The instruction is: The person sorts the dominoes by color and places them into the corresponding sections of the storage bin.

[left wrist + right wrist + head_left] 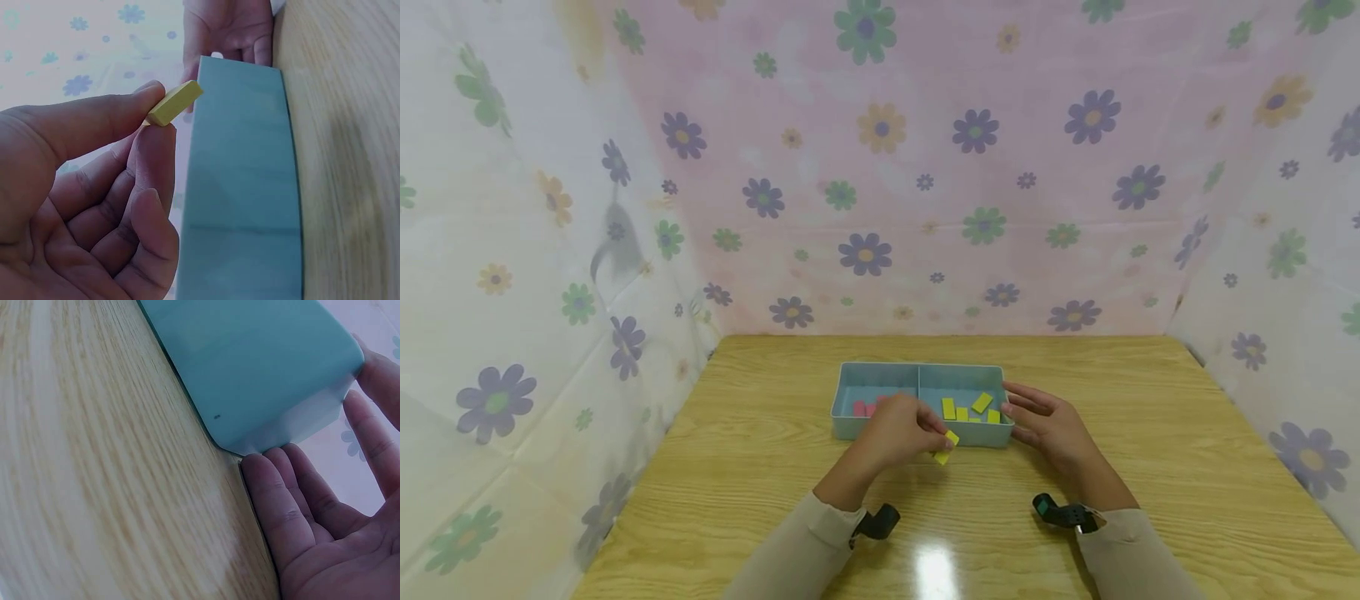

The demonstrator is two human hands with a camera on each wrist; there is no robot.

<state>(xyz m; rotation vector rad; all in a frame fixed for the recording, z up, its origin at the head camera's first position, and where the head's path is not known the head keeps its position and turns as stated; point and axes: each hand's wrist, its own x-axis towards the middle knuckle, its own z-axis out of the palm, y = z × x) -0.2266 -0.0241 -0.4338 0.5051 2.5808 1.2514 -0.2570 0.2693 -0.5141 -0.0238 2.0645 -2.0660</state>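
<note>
My left hand (897,432) pinches a small yellow block (176,103) between thumb and forefinger, in front of the long blue box (887,428). In the left wrist view the block sticks out past the fingertips, above the box's front wall (240,175). My right hand (1051,427) is at the box's right end, its fingers lightly bent and their fingertips (256,464) against the end wall low down near the table. Several yellow blocks (949,408) lie in the right compartment. Pink blocks (859,408) lie in the left compartment, partly hidden behind my left hand.
A thin divider (918,385) splits the box in two. The box stands on a wood-grain table (760,467), with flower-patterned cloth (925,250) behind it and on both sides. Each wrist wears a black camera strap (1063,512).
</note>
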